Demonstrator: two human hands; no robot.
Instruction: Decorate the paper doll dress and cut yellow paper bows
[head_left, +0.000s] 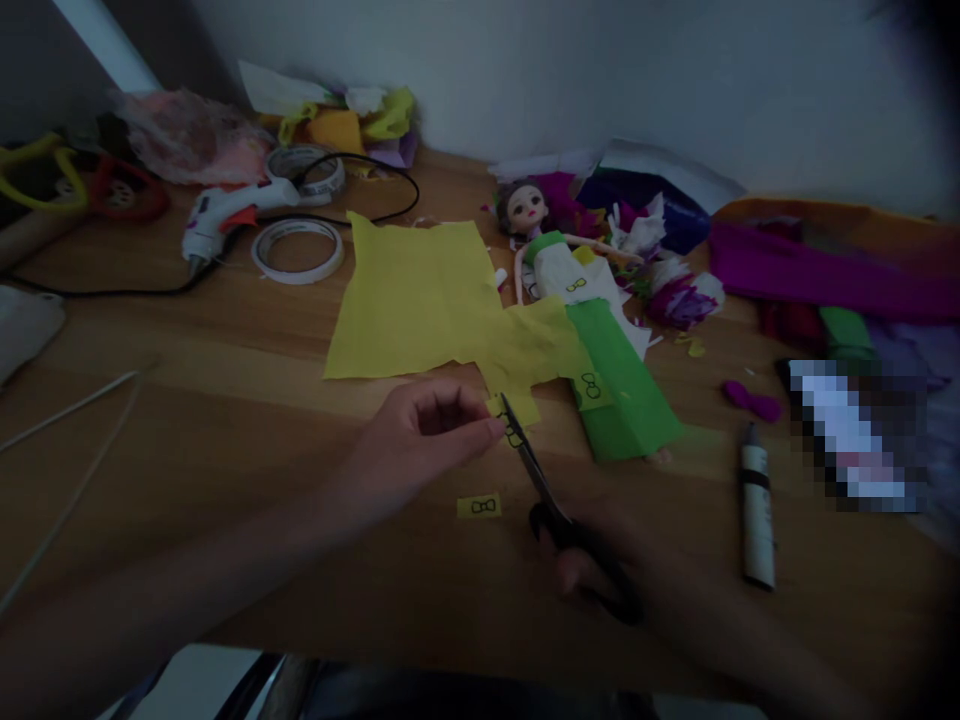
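From the head camera, the left hand [420, 440] is pinching the lower tab of a thin, matte yellow paper sheet [427, 300] between thumb and fingertips, near the middle of the wooden counter [225, 340]. The right hand [600, 570], dim and partly in shadow at five o'clock, is gripping black scissors [540, 480] through the loops, the slim blades lying against that same tab beside a small drawn bow. A tiny yellow cut-out [478, 506] with a bow outline is lying flat just below the fingers. At one o'clock a doll [555, 260] is lying on its back, wearing a white bodice and a long green paper skirt. A white marker [756, 520] is resting at three o'clock. At ten o'clock a glue gun [225, 215] and a tape roll [298, 250] are sitting side by side. Crumpled coloured paper is piling along the wall, hard to sort in the gloom.
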